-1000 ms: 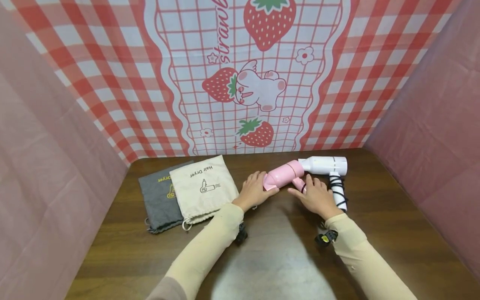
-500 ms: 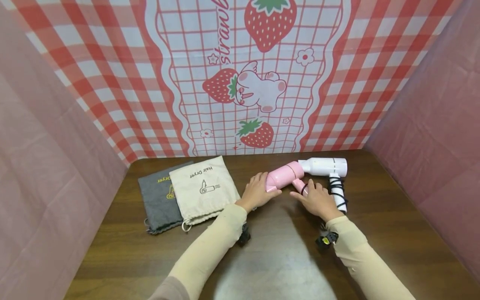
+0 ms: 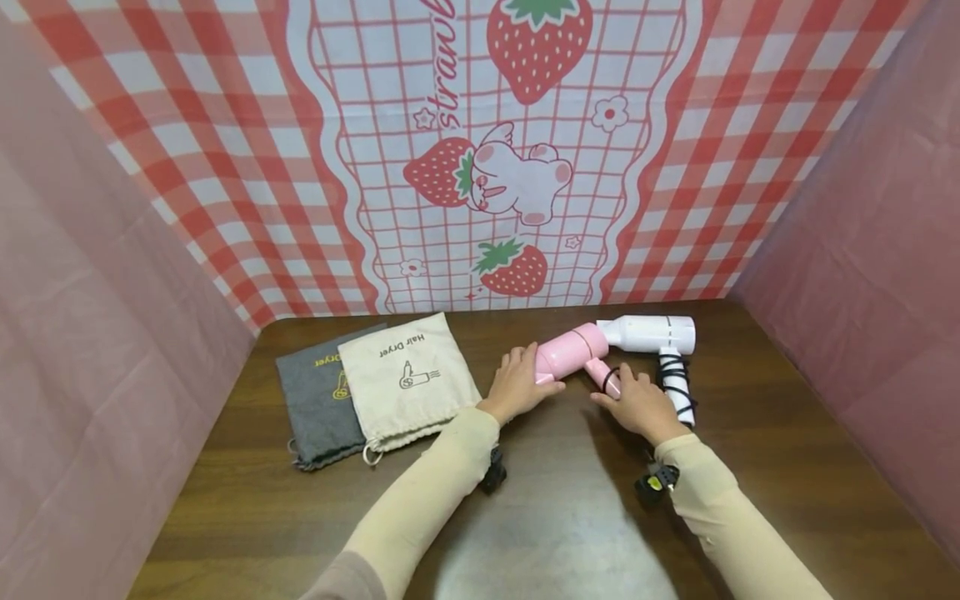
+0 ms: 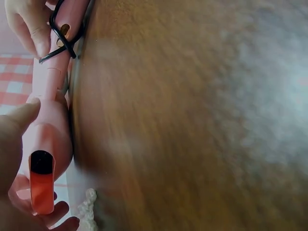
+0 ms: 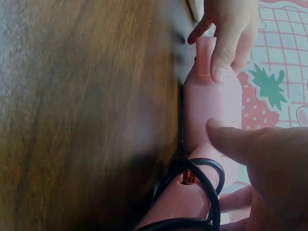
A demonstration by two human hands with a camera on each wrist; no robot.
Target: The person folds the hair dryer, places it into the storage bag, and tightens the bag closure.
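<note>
A pink hair dryer (image 3: 572, 350) lies on the brown wooden table, barrel angled and handle toward the right. My left hand (image 3: 519, 385) holds its nozzle end, with the thumb along the near side; the left wrist view shows the fingers around the flat nozzle (image 4: 42, 180). On the handle (image 5: 178, 204), wrapped in black cord (image 5: 214, 192), my right hand (image 3: 642, 406) has its thumb and fingers on either side. A white hair dryer (image 3: 648, 333) lies just behind and to the right, its handle wound with black cord too.
To the left lie two drawstring bags printed "Hair Dryer": a cream bag (image 3: 408, 400) overlapping a dark grey bag (image 3: 318, 417). A red-checked strawberry cloth (image 3: 517, 167) hangs at the table's back edge. Pink fabric walls (image 3: 862, 225) flank both sides.
My right hand has slid slightly down and right along the pink dryer's handle. My left hand has shifted a little right, baring more of the handle between the hands. The bags stay put.
</note>
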